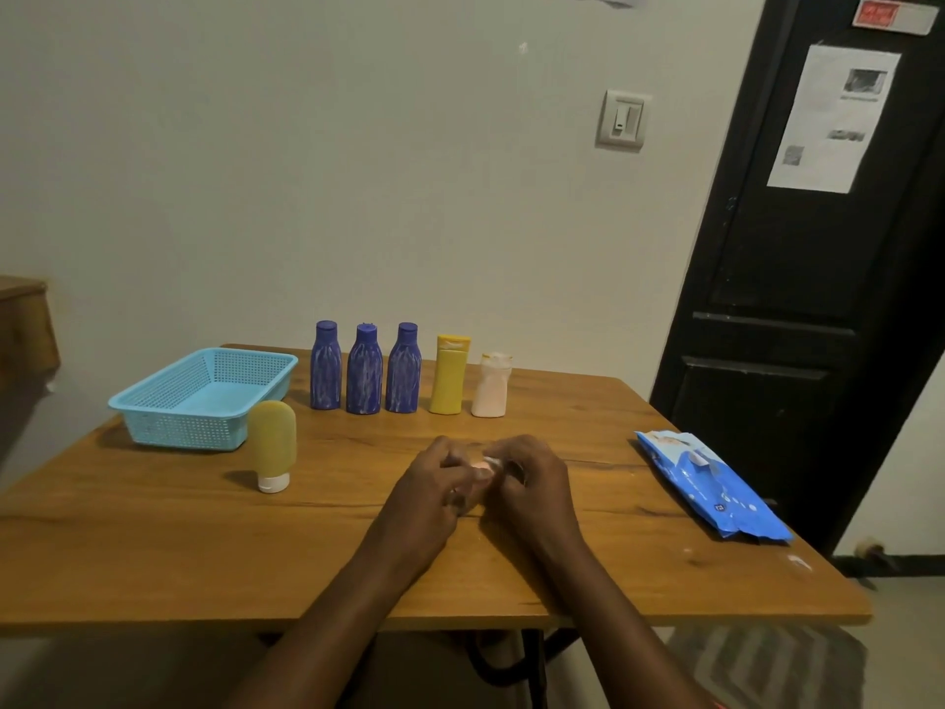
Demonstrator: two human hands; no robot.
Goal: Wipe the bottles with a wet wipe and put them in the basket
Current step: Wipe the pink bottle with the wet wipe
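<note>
left hand [432, 486], right hand [534, 486], pinching pale object [483, 469]

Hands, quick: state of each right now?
Left hand: fingers curled on a small whitish item, mostly hidden.
Right hand: fingers curled on the same item.

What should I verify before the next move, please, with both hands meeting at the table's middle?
1. Wipe in hand: cannot tell; left hand and right hand pinch a small white thing, mostly hidden.
2. Room in basket: ok, nothing in it.
3. Upright blue bottles, yellow bottle, white bottle: ok.
4. Upright tube, on its cap beside basket: ok.
5. Closed wipe pack: cannot tell.
</note>
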